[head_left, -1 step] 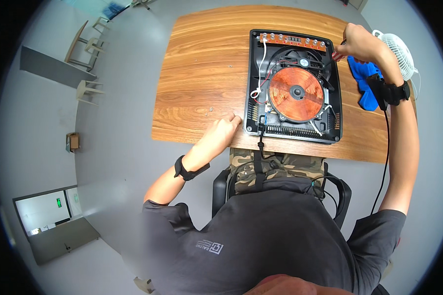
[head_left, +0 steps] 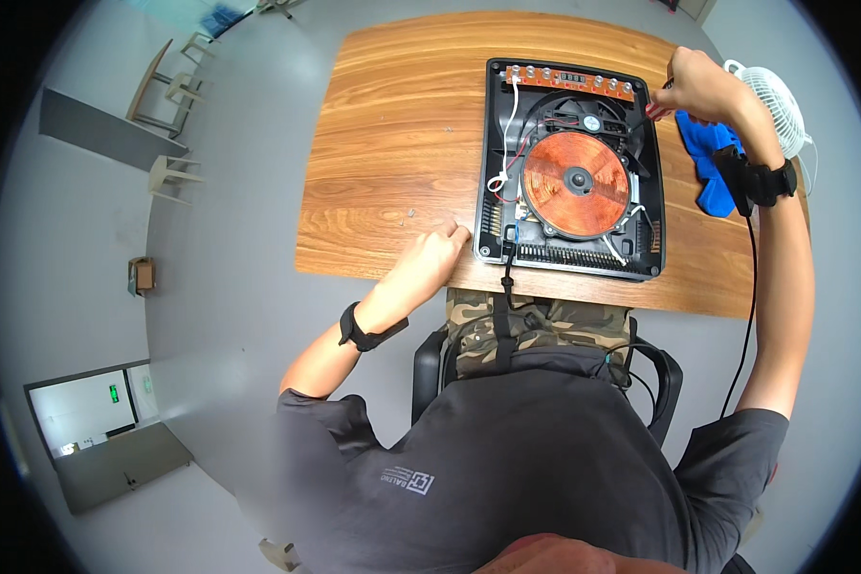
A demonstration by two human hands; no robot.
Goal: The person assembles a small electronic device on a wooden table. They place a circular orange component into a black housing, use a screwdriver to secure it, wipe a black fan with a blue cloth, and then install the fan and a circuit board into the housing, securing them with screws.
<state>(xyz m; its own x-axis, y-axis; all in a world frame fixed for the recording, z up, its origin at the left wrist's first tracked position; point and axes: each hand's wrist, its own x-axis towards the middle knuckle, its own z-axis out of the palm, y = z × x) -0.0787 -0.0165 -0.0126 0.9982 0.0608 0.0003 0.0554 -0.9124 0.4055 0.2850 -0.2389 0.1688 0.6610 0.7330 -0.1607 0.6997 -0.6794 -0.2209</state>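
An opened induction cooker (head_left: 497, 105) lies on the wooden table, its black housing showing a round copper coil (head_left: 576, 158), a fan (head_left: 591, 122) and an orange circuit board (head_left: 569, 80) along the far edge. My right hand (head_left: 703, 86) is closed around a screwdriver (head_left: 654, 111) with a red and black handle. Its dark shaft points down into the housing beside the fan; the tip cannot be made out. At the near left corner, the curled fingers of my left hand (head_left: 435, 251) press against the housing's edge.
Right of the cooker lie a blue cloth-like item (head_left: 708, 163) and a white fan (head_left: 775, 100). Several small screw-like bits (head_left: 410, 212) are scattered on the left of the table (head_left: 383, 163). A black cable (head_left: 754, 297) hangs from my right wrist strap.
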